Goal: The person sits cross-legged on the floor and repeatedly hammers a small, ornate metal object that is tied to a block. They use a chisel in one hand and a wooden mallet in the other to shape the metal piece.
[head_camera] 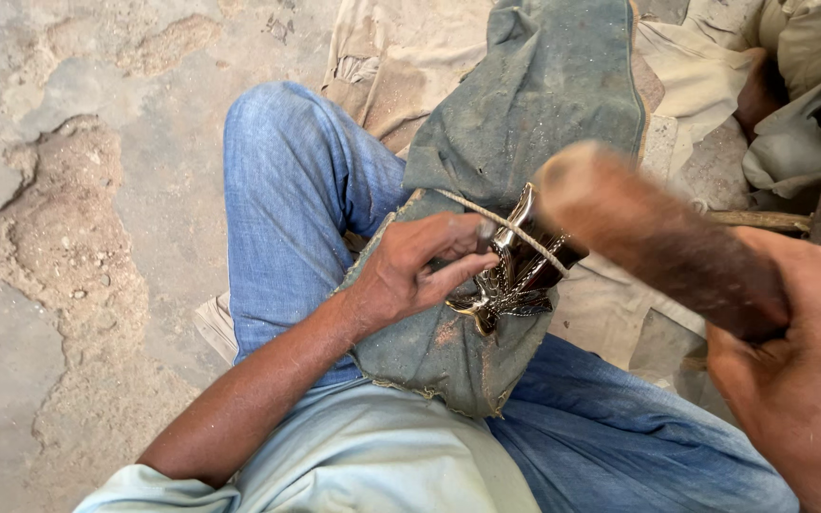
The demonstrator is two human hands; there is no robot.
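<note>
Hands: from the head view I see my left hand (410,271) with fingers curled, pinching a small dark tool against the metal piece (515,271); my right hand (795,380) is wrapped tight around the near end of a wooden mallet (658,237).
Mallet: brown, rounded and blurred, its head hanging just above and right of the metal piece; I cannot tell whether it touches.
Metal piece: shiny, silver-dark, with embossed ridges and a jagged, leaf-like lower edge; it lies at the middle of the scene on the grey-green cloth (525,104) draped over my lap.
Cord: a pale cord (505,228) runs slantwise across the top of the metal piece, touching it.
Cloth: dusty, frayed at the near edge, stretching from my lap to the far side.
Legs: blue jeans (287,190), left knee bent up on the left.
Packages, labels, signs: I see nothing printed; only beige fabric (696,85) bundled far right.
Floor: worn concrete (68,237) with crumbled patches on the left.
</note>
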